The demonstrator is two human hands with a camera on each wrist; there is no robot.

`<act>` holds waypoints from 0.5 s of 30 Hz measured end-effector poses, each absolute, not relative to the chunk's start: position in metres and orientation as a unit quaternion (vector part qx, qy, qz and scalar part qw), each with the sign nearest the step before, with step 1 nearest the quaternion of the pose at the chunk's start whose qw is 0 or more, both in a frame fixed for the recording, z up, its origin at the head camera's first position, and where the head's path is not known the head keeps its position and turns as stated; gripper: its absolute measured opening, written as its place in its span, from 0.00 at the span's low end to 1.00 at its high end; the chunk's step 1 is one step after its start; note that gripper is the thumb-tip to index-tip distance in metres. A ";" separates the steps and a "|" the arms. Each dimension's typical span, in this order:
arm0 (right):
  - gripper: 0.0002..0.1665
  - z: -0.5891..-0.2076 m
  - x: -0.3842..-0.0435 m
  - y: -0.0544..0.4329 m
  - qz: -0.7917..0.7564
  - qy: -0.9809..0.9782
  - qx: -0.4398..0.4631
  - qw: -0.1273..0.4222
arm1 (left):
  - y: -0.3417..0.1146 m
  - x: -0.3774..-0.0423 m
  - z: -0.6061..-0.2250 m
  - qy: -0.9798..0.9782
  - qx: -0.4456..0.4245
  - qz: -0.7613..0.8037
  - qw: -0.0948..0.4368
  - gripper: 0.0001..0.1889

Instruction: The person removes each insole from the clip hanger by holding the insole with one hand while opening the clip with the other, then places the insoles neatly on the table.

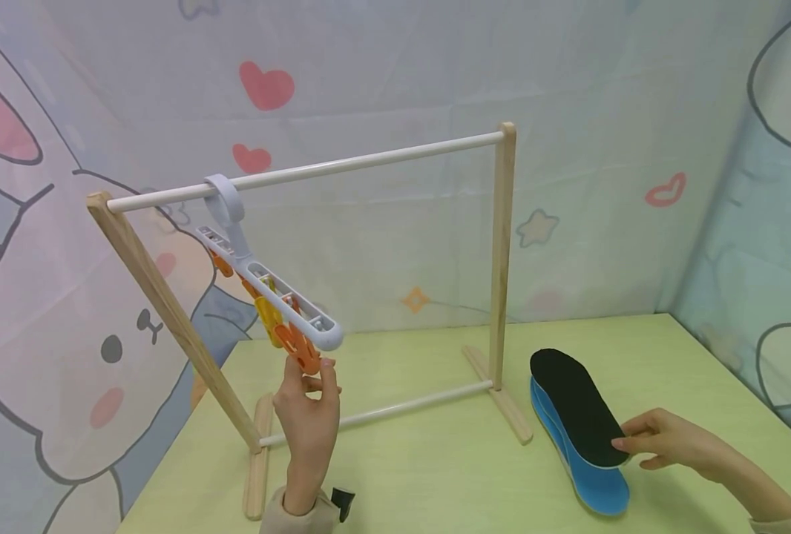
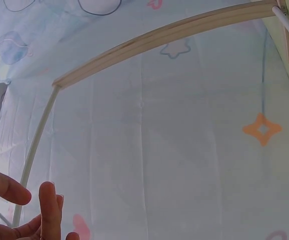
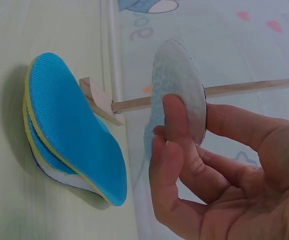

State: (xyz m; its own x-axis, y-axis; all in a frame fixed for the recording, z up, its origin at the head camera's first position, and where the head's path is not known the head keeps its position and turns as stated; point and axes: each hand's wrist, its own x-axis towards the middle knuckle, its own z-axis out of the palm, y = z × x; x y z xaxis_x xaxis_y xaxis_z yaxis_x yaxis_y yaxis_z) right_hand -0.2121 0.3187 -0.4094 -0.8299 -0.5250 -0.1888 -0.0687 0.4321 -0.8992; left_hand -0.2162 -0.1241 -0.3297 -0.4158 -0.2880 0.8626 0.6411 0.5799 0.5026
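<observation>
A light-blue clip hanger [image 1: 282, 297] hooks over the rack's top bar, with orange and yellow clips below. My left hand [image 1: 309, 415] pinches the lower end of the nearest orange clip [image 1: 298, 348]. In the left wrist view this hand [image 2: 39, 215] shows at the lower left, and the pinched clip cannot be made out there. My right hand [image 1: 676, 445] holds one end of a black-topped insole [image 1: 576, 400] between thumb and fingers, and its pale underside [image 3: 179, 85] shows in the right wrist view. Beneath it, blue insoles [image 3: 74, 125] lie stacked on the table.
The wooden rack [image 1: 502, 259] has a white top bar [image 1: 369, 159] and a white lower bar [image 1: 409, 408]. It stands on a pale green table [image 1: 435, 475]. A cartoon-printed cloth [image 1: 395, 81] hangs behind and at both sides.
</observation>
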 end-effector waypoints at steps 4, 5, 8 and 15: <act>0.21 -0.410 -0.210 0.319 -0.507 0.813 -0.173 0.229 | -0.124 -0.217 -0.331 -0.718 -0.115 -0.450 0.518 0.04; 0.21 -0.410 -0.210 0.319 -0.508 0.812 -0.172 0.229 | -0.124 -0.217 -0.332 -0.720 -0.113 -0.451 0.515 0.04; 0.17 -0.410 -0.210 0.318 -0.508 0.810 -0.172 0.235 | -0.124 -0.217 -0.332 -0.720 -0.113 -0.447 0.519 0.04; 0.16 -0.410 -0.210 0.316 -0.509 0.804 -0.184 0.246 | -0.123 -0.216 -0.331 -0.718 -0.119 -0.441 0.525 0.06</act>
